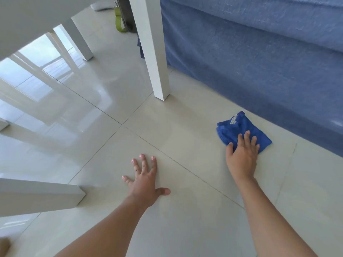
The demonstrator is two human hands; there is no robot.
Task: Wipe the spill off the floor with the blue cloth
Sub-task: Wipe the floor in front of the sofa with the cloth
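While the right hand [242,154] lies flat on top of the blue cloth [241,130], fingers a little apart and pressing down without pinching it, the wiping step looks to be the one going on. From the head camera, the only view, the cloth sits bunched on the pale tiled floor [185,229], just beside the bottom edge of a big blue cover [259,62] that hangs down on the right. The left hand [143,179] is spread wide and flat on a bare tile, well apart from the cloth, and holds nothing; it seems to be propping the person up. I cannot see any wet patch or stain on the tiles, so the spill may be under the cloth, or too thin to show on the shiny floor. A small pale bit [234,119] shows at the far corner of the cloth, and I cannot tell what it is. My guess is that the next move needs the right hand to keep its weight on the cloth and slide it over the tile near the cover, so the cloth does not roll up or slip out. Counting things: two hands, one blue cloth, one blue cover, and three white legs, one [154,52] standing close ahead, one [79,41] farther back and one [40,196] near on the left. Far off stands something dark with a green strap [118,21].
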